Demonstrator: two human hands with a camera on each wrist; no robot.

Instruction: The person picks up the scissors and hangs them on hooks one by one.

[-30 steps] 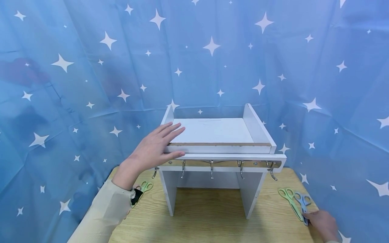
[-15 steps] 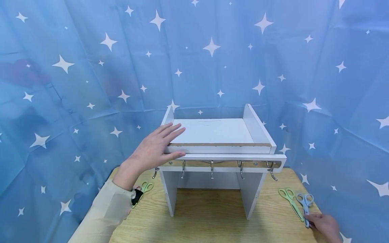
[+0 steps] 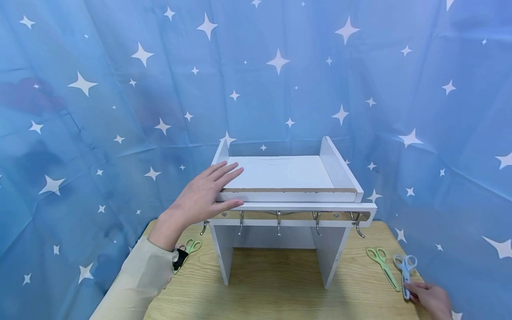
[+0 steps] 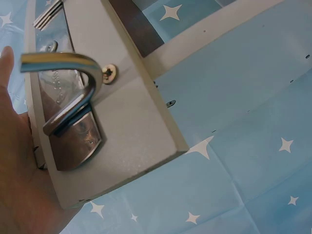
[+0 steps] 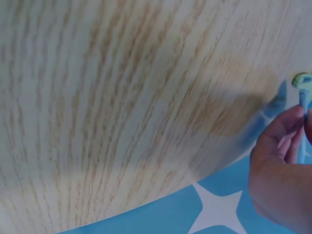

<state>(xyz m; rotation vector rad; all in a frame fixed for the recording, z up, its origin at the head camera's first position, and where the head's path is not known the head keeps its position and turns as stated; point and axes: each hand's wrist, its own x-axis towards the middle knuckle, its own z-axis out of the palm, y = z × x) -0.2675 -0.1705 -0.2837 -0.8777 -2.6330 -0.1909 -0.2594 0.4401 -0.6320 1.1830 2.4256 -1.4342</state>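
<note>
My left hand (image 3: 200, 195) rests on the left front corner of a white shelf unit (image 3: 288, 196), fingers spread and thumb along its front. A metal hook (image 4: 92, 78) screwed to the unit's front board shows close up in the left wrist view, beside that hand. At the table's right side, my right hand (image 3: 432, 298) pinches the blade end of blue scissors (image 3: 406, 265), whose handle rings point away from me. Only a narrow blue part of them shows between thumb and fingers in the right wrist view. Green scissors (image 3: 382, 264) lie just left of the blue ones.
More green scissors (image 3: 193, 246) lie on the left of the wooden table (image 3: 276, 293), partly hidden by my left wrist. Several hooks line a rail (image 3: 296, 216) on the unit's front. A blue star-patterned curtain (image 3: 256, 120) encloses the table behind and at both sides.
My right hand has shifted slightly right and toward me with the blue scissors, widening the gap to the green pair. The left hand stays where it was.
</note>
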